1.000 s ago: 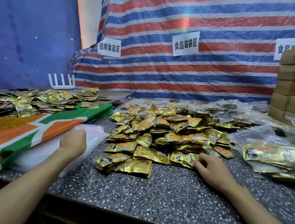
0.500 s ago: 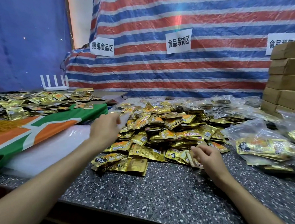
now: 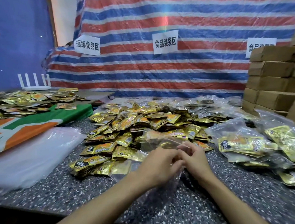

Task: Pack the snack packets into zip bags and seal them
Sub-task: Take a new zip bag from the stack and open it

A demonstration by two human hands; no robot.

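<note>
While half a second ago the left hand was lifted over the left edge of the snack pile and the right hand sat alone at its front edge, both hands now meet at the middle of the speckled grey bench [image 3: 231,201], just in front of the pile. The left hand [image 3: 158,165] and the right hand [image 3: 195,160] touch each other, fingers curled, and together they pinch a clear zip bag [image 3: 153,138]. Part of the bag stands up above the knuckles, its thin red zip line showing, and the rest hangs crumpled beneath the wrists down to the bench. No packets can be made out inside it. A second ago the left hand rested on the stack of empty clear bags [image 3: 35,154] at the left; that stack now lies untouched, well apart from both hands. Behind the hands spreads the large heap of gold snack packets [image 3: 143,122], loose and overlapping. To the right lie filled bags [image 3: 242,143] holding gold packets, and beyond them rises a stack of brown cardboard boxes [image 3: 270,82]. At the far left a green, orange and white cloth [image 3: 34,123] carries a second scatter of gold packets [image 3: 24,102], with a white device with upright antennas [image 3: 34,83] behind it. A red, white and blue striped tarp [image 3: 158,74] with white paper signs [image 3: 165,42] printed in Chinese covers the back wall.
</note>
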